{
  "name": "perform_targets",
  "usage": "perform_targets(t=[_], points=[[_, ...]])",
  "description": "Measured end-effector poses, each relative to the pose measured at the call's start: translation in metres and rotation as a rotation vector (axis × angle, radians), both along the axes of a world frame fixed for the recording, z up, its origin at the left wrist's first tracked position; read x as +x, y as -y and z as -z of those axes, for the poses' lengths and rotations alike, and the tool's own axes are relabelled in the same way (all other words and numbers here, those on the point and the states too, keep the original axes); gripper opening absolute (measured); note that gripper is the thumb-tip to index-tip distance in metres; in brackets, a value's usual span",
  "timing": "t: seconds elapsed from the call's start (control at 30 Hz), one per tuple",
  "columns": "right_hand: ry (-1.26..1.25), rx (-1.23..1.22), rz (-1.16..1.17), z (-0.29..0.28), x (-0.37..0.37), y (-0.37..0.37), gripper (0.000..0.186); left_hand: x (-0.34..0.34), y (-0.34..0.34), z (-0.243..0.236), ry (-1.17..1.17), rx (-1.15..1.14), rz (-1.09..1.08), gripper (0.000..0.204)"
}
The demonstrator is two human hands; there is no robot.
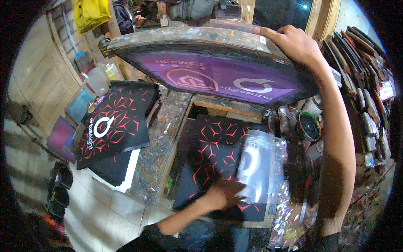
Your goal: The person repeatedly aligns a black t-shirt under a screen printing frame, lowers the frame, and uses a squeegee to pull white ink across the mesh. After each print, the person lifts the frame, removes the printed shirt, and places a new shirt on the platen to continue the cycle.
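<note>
My right hand point(296, 42) grips the top edge of a raised silk-screen frame point(180, 35), its mesh purple with pale printed shapes. Below the tilted frame lies a black sheet point(216, 145) with a red geometric pattern, on the work board. Over its right part rests a clear plastic film point(258, 185) with a white ring mark; the film looks curved and shiny. My left hand point(226, 193) is at the film's lower left edge, dark and blurred, so whether its fingers pinch the film is hidden.
On the left stands a stack of similar black sheets point(115, 126) with a white ring print on top. A tub of dark ink point(310, 126) sits right of the board. Many frames point(365, 84) lean along the right wall. Another person point(126, 19) is at the back.
</note>
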State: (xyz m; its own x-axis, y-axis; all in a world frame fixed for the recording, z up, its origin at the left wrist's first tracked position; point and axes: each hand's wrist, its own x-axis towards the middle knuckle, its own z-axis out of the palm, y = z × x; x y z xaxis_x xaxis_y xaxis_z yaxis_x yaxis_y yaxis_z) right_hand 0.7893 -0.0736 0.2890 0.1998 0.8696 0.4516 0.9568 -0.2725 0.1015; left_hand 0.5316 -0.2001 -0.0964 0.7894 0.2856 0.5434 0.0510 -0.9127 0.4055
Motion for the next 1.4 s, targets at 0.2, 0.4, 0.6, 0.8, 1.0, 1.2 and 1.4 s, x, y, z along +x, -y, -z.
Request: perform_targets(t=[0.2,0.4,0.6,0.8,1.0,1.2,1.4], points=[[0.242,-0.084,-0.329,-0.030,0.021,-0.036,0.040,-0.145,-0.094,0.024,-0.618,0.018,-0.333,0.073],[-0.420,-0.047,0.070,-0.046,-0.009,-0.030,0.057,-0.132,-0.092,0.021,-0.704,-0.037,-0.267,0.075],[-0.283,-0.041,-0.096,-0.043,-0.015,-0.042,0.051,-0.139,-0.101,0.018,-0.662,-0.040,-0.235,0.076],[-0.267,-0.096,-0.074,-0.048,-0.016,-0.035,0.056,-0.135,-0.093,0.022,-0.660,-0.062,-0.236,0.077],[-0.446,-0.077,0.000,-0.046,-0.004,-0.040,0.067,-0.145,-0.100,0.025,-0.585,0.001,-0.205,0.076],[0.026,-0.058,0.042,-0.022,0.000,-0.022,0.059,-0.084,-0.038,-0.007,-0.403,-0.155,-0.490,0.052],[-0.085,0.184,-0.059,0.029,-0.038,0.047,0.089,-0.002,-0.012,-0.076,0.254,-0.807,-0.041,0.044]])
